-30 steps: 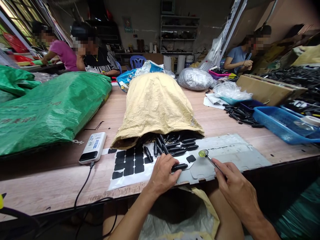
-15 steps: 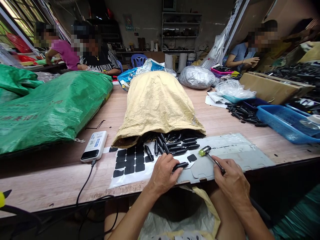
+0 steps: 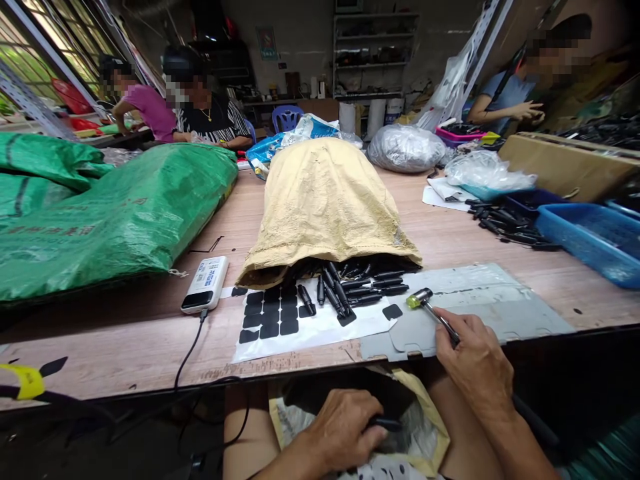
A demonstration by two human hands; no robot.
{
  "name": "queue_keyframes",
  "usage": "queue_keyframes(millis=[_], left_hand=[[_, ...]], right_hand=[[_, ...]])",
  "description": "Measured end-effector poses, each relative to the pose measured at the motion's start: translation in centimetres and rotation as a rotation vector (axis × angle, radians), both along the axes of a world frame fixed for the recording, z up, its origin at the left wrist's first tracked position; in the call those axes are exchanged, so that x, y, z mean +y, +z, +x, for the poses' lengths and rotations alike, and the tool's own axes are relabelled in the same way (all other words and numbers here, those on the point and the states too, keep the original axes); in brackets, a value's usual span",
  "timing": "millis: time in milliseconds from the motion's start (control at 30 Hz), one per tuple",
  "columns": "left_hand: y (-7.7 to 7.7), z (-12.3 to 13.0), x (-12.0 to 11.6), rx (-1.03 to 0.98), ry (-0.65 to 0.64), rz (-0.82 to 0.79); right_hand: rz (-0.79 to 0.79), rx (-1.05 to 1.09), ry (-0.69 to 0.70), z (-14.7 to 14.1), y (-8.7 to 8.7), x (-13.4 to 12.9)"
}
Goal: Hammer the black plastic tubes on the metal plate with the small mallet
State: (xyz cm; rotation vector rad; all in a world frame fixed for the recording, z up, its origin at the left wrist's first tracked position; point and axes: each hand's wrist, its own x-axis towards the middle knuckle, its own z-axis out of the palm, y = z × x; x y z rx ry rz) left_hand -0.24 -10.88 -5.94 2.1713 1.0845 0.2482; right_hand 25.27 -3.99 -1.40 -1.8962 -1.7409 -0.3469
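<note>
My left hand [image 3: 345, 427] is over the open mouth of a yellowish sack [image 3: 434, 440] in my lap. Between its thumb and fingers is a black pen-like tube [image 3: 386, 423], slightly blurred. My right hand [image 3: 475, 353] grips the metal handle of a small hammer [image 3: 419, 299] with a yellow-green face, its head just above a grey board [image 3: 480, 303]. Several more black tubes [image 3: 334, 291] spill out of a large cream sack [image 3: 325, 200] onto a white sheet with black square stickers [image 3: 270, 319].
A white power bank [image 3: 205, 285] with a cable lies left of the sheet, near a green sack [image 3: 125, 220]. At right are a pile of black parts [image 3: 510, 225] and a blue basket [image 3: 590, 233]. Co-workers sit across the table and at far right.
My left hand has moved from the table edge down over the lap sack, carrying the black tube. My right hand keeps its hold on the hammer. The view has shifted slightly.
</note>
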Motion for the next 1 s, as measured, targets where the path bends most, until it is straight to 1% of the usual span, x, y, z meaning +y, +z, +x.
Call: queue_keyframes(millis=[67, 133, 167, 200, 233, 267, 300, 333, 367, 433, 500, 533, 567, 633, 667, 733, 767, 800, 833, 900, 1000], left_hand=[[-3.3, -0.5, -0.7, 0.158, 0.119, -0.136], [-5.8, -1.0, -1.1, 0.268, 0.188, -0.21], [-6.6, -1.2, -1.3, 0.294, 0.197, -0.223], [-7.0, -1.3, -1.5, 0.302, 0.194, -0.225], [-7.0, -1.4, -1.6, 0.299, 0.187, -0.222], [-6.7, -1.4, -1.6, 0.291, 0.18, -0.215], [-6.0, -1.3, -1.7, 0.279, 0.176, -0.204], [-5.0, -1.1, -1.6, 0.259, 0.168, -0.187], [-3.7, -0.9, -1.6, 0.226, 0.151, -0.167], [-0.5, -0.5, -1.3, 0.111, 0.096, -0.094], [3.0, -0.3, -0.6, -0.043, 0.081, 0.036], [4.6, -0.4, 0.0, -0.115, 0.122, 0.113], [6.1, -0.7, 0.8, -0.174, 0.205, 0.195], [8.4, -1.8, 3.1, -0.232, 0.455, 0.35], [9.1, -2.5, 4.5, -0.218, 0.599, 0.411], [9.6, -4.1, 7.3, -0.102, 0.844, 0.471], [9.6, -4.8, 8.6, -0.027, 0.932, 0.466], [9.4, -5.4, 9.7, 0.046, 0.99, 0.439], [9.1, -5.9, 10.5, 0.109, 1.022, 0.399], [8.6, -6.5, 11.5, 0.207, 1.034, 0.315], [8.4, -6.7, 11.5, 0.321, 1.032, 0.248]], right_hand=[[0.0, 0.001, 0.005, 0.0, 0.0, 0.0], [-0.001, -0.001, 0.018, 0.1, -0.1, 0.0], [0.0, -0.001, 0.023, 0.1, -0.1, 0.0], [0.001, -0.002, 0.024, 0.1, -0.2, 0.0], [0.002, -0.003, 0.022, 0.1, -0.2, 0.0], [0.003, -0.003, 0.017, 0.1, -0.2, 0.0], [0.004, -0.005, 0.01, 0.1, -0.2, 0.0], [0.004, -0.007, 0.005, 0.1, -0.2, 0.0], [0.002, -0.01, 0.002, 0.1, -0.2, -0.1], [-0.001, -0.013, 0.005, 0.0, -0.1, -0.1], [0.002, -0.014, 0.017, 0.0, -0.1, -0.1], [0.006, -0.013, 0.02, 0.0, -0.1, -0.1], [0.01, -0.01, 0.02, 0.0, -0.1, -0.1], [0.016, -0.008, 0.014, 0.0, -0.1, -0.1], [0.018, -0.008, 0.01, 0.0, -0.1, 0.0], [0.022, -0.012, 0.009, 0.0, -0.1, 0.0], [0.024, -0.014, 0.012, 0.0, -0.1, 0.0], [0.026, -0.016, 0.015, 0.0, -0.2, 0.0], [0.025, -0.016, 0.017, 0.1, -0.2, 0.0], [0.022, -0.018, 0.018, 0.1, -0.3, 0.0], [0.018, -0.015, 0.019, 0.1, -0.2, 0.0]])
